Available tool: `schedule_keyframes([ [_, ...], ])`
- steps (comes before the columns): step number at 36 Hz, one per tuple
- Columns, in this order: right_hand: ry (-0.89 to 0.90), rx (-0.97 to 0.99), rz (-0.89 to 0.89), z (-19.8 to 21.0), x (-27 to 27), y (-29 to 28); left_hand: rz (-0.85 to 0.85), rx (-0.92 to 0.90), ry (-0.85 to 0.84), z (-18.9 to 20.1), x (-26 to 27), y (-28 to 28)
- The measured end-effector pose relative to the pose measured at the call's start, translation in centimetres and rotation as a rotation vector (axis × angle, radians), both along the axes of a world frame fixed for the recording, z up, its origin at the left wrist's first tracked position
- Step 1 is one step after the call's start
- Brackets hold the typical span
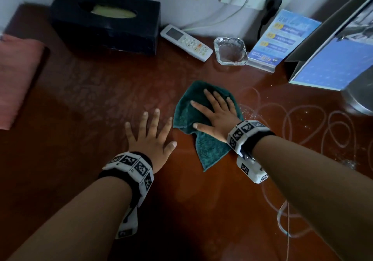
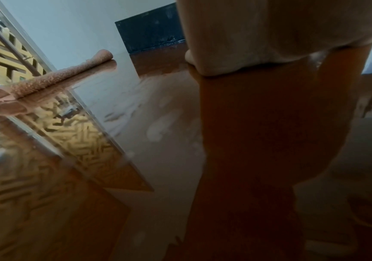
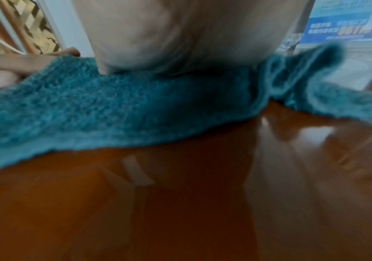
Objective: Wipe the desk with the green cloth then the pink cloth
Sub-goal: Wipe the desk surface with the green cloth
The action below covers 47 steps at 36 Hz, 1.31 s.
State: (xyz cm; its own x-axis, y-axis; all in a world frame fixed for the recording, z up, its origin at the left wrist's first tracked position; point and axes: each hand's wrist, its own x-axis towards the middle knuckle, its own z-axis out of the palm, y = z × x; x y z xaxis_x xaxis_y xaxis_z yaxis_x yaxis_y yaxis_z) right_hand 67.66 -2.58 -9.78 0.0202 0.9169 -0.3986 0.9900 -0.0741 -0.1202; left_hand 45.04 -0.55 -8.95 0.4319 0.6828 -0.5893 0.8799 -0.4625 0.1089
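Note:
The green cloth (image 1: 188, 107) lies crumpled on the glossy brown desk (image 1: 90, 99) near its middle. My right hand (image 1: 217, 111) presses flat on the cloth with straight, spread fingers; in the right wrist view its palm (image 3: 180, 35) sits on the green cloth (image 3: 113, 106). To the left of the cloth my left hand (image 1: 151, 133) rests flat on the bare desk, fingers spread, holding nothing. The pink cloth (image 1: 16, 75) lies folded at the desk's far left edge, and the pink cloth (image 2: 46, 81) also shows in the left wrist view.
Along the back stand a black tissue box (image 1: 105, 18), a white remote (image 1: 186, 42), a glass ashtray (image 1: 231, 51) and a blue leaflet stand (image 1: 282, 36). A monitor (image 1: 333, 58) occupies the right. Wet streaks (image 1: 302, 123) mark the desk right of the cloth.

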Motion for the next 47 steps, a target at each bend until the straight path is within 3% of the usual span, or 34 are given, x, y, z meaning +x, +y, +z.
schedule_keyframes([
  [14,0.007,0.05,-0.262,-1.0,2.6,3.0,0.0,0.004,0.002,-0.6,-0.1,0.1],
  [29,-0.01,0.027,-0.588,-0.3,5.6,1.0,0.016,0.029,-0.033,-0.8,-0.2,0.0],
  [37,0.016,-0.027,-0.487,1.8,6.8,0.8,0.015,0.086,0.041,1.1,0.9,-0.2],
  [40,-0.024,0.038,-0.349,2.0,7.3,-0.2,0.013,0.155,-0.02,2.4,3.0,-1.4],
  [47,-0.067,-0.006,-0.011,1.4,8.9,-0.5,-0.019,0.083,-0.099,1.4,6.1,-4.7],
])
